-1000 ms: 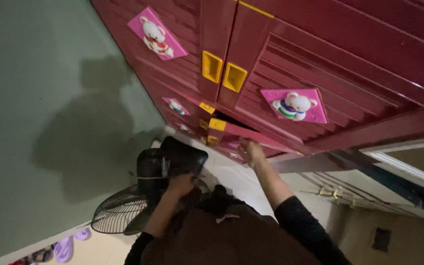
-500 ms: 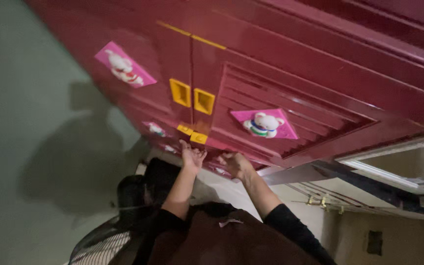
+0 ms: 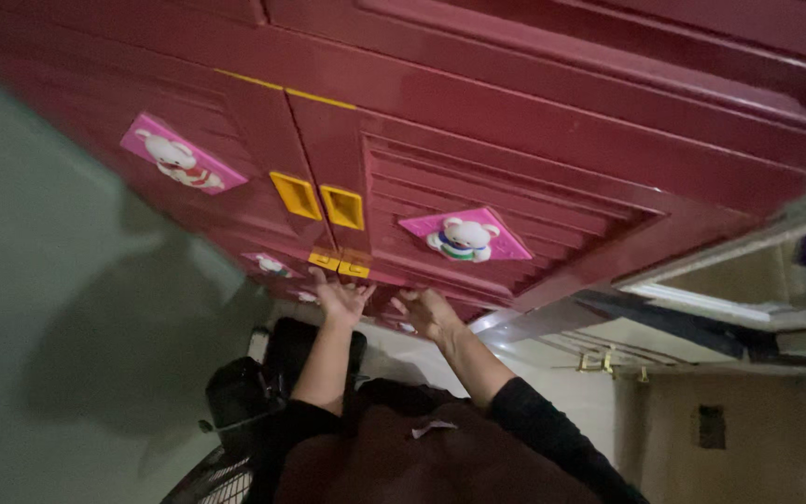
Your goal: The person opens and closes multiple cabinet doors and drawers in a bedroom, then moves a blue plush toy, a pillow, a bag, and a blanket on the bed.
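Maroon cabinet (image 3: 534, 121) fills our head view, so both our hands are up on its lower drawer fronts: left hand (image 3: 340, 301) flat, fingers spread, right hand (image 3: 426, 314) at 3 o'clock, loose, gripping nothing.

Both hands, left hand (image 3: 340, 299) beside right hand (image 3: 426, 313), press against the wardrobe (image 3: 534, 121) below its paired door handles (image 3: 319, 201); a fan (image 3: 235, 411) stands left, beside the wall (image 3: 39, 308).
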